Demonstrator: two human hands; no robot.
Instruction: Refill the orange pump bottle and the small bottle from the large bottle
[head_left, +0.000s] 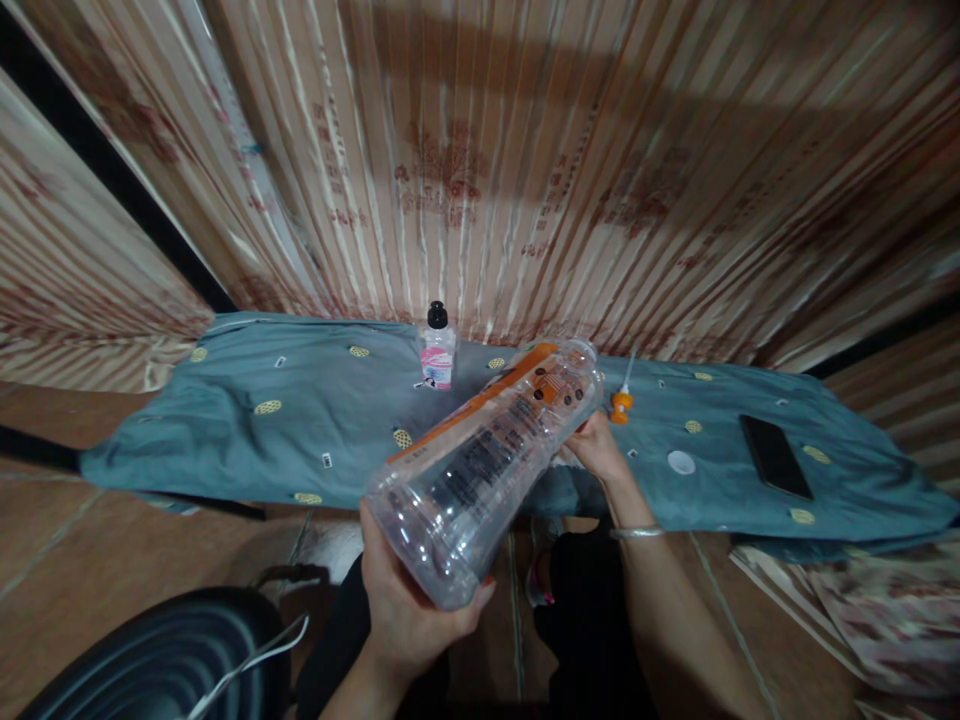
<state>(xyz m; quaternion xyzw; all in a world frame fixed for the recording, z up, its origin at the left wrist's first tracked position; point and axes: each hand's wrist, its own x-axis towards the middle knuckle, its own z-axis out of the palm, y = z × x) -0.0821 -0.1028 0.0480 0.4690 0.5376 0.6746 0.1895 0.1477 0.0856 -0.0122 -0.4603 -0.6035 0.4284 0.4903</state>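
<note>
Patterned curtains [465, 190] hang behind a narrow table [225, 430] spread with blue-green cloth. Tilted over its front edge is a large bottle [480, 470] of clear plastic, its neck pointing up toward the curtains. One left hand [409, 610] curls firmly around its base; the right hand [601, 455] grips near the neck, fingers mostly hidden. Behind stands a small bottle [437, 360], black-capped; an orange pump [622, 406], white disc [681, 462] and black phone [776, 457] lie to the right.
</note>
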